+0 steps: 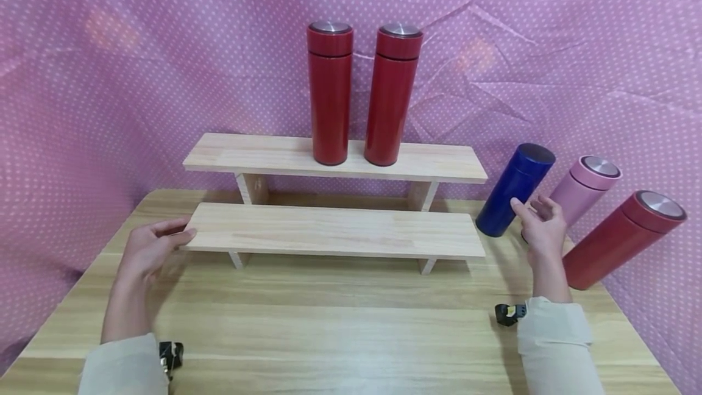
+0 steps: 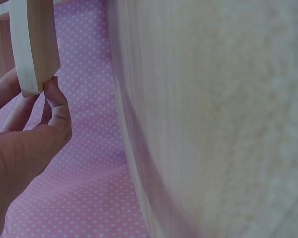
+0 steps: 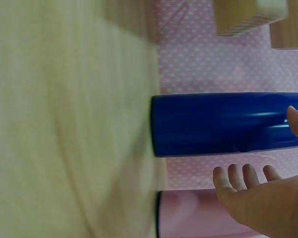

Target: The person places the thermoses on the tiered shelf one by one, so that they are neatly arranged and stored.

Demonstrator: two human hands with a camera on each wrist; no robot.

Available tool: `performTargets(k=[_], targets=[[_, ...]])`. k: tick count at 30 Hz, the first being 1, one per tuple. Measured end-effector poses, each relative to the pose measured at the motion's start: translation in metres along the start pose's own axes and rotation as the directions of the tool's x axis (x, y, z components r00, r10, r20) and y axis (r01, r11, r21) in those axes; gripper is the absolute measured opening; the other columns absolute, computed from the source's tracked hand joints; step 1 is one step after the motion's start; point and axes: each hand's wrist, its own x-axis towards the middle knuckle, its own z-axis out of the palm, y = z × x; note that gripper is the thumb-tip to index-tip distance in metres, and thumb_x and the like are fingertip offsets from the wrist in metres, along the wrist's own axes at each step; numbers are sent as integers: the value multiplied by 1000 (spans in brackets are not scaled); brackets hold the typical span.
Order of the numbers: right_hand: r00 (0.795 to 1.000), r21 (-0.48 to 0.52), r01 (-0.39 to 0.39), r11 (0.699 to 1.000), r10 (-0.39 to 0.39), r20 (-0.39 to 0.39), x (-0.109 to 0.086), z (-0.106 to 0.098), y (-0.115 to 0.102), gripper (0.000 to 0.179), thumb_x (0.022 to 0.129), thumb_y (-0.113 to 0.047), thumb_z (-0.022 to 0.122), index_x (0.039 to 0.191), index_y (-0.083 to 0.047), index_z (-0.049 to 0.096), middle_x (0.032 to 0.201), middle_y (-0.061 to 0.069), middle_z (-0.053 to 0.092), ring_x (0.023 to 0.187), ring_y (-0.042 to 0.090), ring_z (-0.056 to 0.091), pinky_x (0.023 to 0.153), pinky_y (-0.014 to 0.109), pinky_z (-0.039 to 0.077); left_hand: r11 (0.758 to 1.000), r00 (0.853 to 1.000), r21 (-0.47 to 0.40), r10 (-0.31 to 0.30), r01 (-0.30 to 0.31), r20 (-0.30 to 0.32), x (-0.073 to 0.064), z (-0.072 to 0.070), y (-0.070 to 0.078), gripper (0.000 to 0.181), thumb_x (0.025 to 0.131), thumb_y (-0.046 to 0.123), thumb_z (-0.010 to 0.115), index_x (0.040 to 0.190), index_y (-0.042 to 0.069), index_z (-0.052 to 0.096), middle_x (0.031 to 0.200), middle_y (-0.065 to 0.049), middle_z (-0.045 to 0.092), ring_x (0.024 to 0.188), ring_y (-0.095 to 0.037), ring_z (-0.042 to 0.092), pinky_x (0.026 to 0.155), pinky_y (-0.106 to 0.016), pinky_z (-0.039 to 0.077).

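My left hand pinches the left end of the lower board of a two-step wooden stand. In the left wrist view the thumb and fingers lie on either side of that board end. On the right, my right hand is held beside a blue thermos bottle, thumb apart from the fingers. Seen from the right wrist, the blue bottle runs between the thumb and the slightly bent fingers, which are not closed round it. A pink thermos bottle stands just behind that hand.
Two red thermos bottles with silver lids stand on the upper board. Another red bottle is on the table at the far right. Pink dotted cloth hangs behind and at the sides.
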Motion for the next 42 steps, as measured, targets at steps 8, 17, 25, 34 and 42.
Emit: performTargets(k=[8,17,25,34,42], targets=[[999,-11,-5,1000,6,37,5,3,18,82,91,-18,78,158,-13,31,160,11,36,143,20,36,115,37,34,1000,1000,-2,6,-6,-2,0,2,-1,66,93,25,77,142,-10,49,93,26,60,80,-2,55,55,-26,44],[997,74,-59,996,55,50,12,9,26,69,87,-9,81,143,-20,43,141,3,48,126,16,46,105,27,42,1000,1000,-7,-5,5,-9,0,2,-1,66,93,25,77,143,-8,50,93,26,60,72,-5,52,47,-26,40],[997,47,-32,998,28,76,16,13,30,62,84,-5,84,130,-22,47,123,-4,49,115,10,49,86,16,47,1000,1000,-13,12,-12,-6,1,2,-3,64,94,23,76,142,-10,49,94,27,60,82,1,56,60,-21,48],[996,29,-29,999,26,89,23,13,34,59,80,-3,87,122,-23,51,121,-5,50,114,12,51,85,14,48,1000,1000,-24,8,-8,-8,2,2,-4,63,94,21,76,143,-9,48,93,28,60,86,5,57,73,-15,51],[991,-60,-53,997,60,118,27,14,35,85,84,-9,84,154,-16,36,148,9,41,126,14,46,106,24,41,1000,1000,-15,-12,12,-4,2,1,-2,63,93,26,78,142,-4,52,95,26,61,84,-3,55,58,-23,46]])
